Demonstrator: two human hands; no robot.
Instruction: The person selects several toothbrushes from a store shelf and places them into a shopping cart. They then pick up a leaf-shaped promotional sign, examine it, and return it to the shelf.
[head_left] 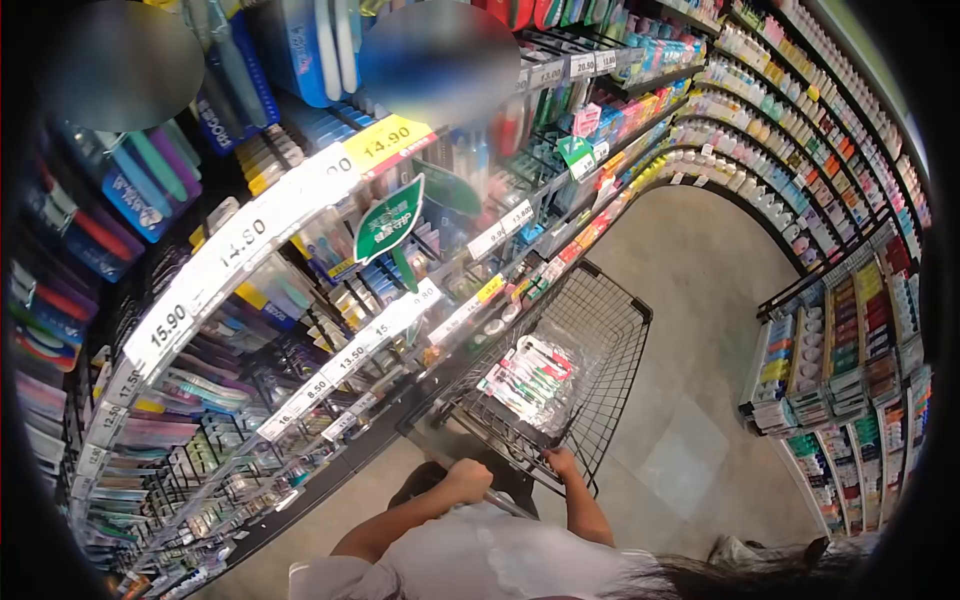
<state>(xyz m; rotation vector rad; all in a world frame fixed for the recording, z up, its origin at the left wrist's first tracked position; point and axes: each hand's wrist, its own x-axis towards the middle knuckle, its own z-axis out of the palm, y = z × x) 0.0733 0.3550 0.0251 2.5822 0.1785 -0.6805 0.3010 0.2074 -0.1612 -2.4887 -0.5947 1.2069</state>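
Both of my hands are at the near end of a black wire shopping cart (612,375). My left hand (468,481) is closed round the cart's handle (510,503), left of centre. Farther right, my right hand (560,460) is closed on the cart's near rim. Inside the cart lies a pile of packaged toothbrushes (530,385) in clear wrapping, in white, red and green. Neither hand touches the packages.
Shelves of toothbrushes (145,180) with price strips (250,235) run along the left, close to the cart. A green sign (388,222) sticks out from them. Curved bottle shelves (770,130) stand ahead, and a display rack (830,340) stands at right on the grey floor (690,240).
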